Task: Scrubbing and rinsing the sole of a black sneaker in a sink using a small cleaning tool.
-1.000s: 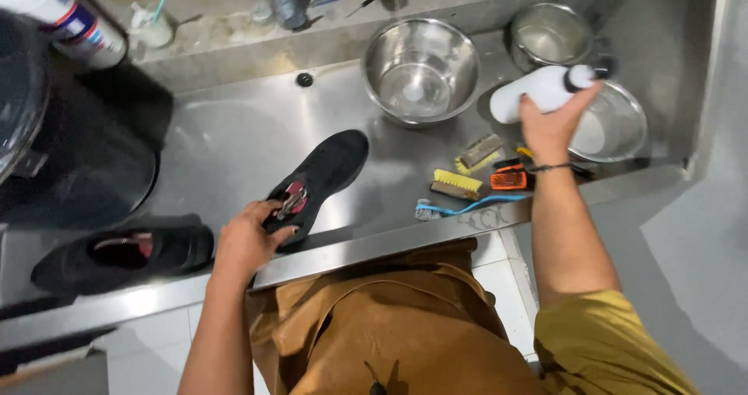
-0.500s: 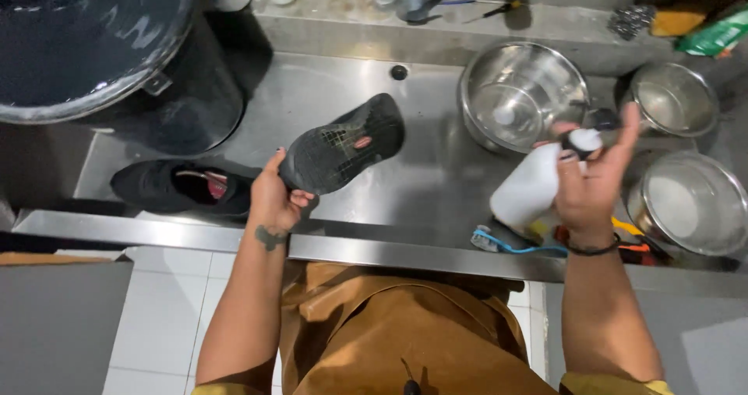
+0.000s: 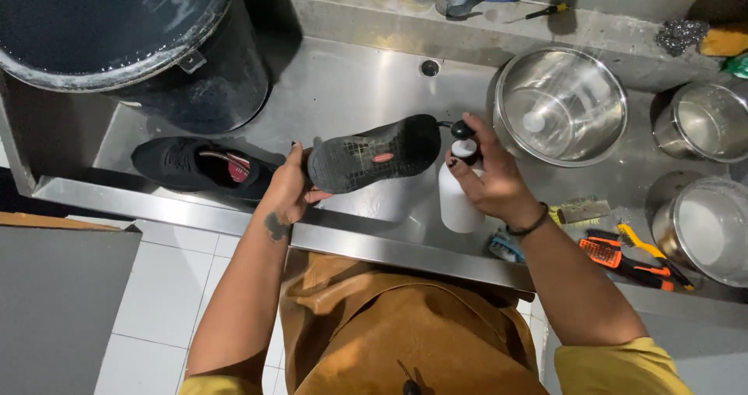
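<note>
My left hand (image 3: 290, 186) grips a black shoe (image 3: 374, 153) by its heel end, sole turned up toward me, above the steel counter. My right hand (image 3: 491, 178) holds a white spray bottle (image 3: 458, 196) with a black nozzle; the nozzle sits right at the toe of the shoe. A second black shoe (image 3: 195, 165) with a red inner lining lies on the counter to the left of my left hand.
A big dark pot (image 3: 132, 44) stands at the back left. A steel bowl (image 3: 561, 103) and two smaller metal pots (image 3: 705, 122) (image 3: 705, 227) sit to the right. Brushes (image 3: 580, 210), orange-handled tools (image 3: 631, 259) and a blue toothbrush (image 3: 502, 247) lie near the counter's front edge (image 3: 374, 243).
My left hand has lifted the shoe off the counter and turned its sole up. My right hand has carried the spray bottle left from the pots to the shoe's toe.
</note>
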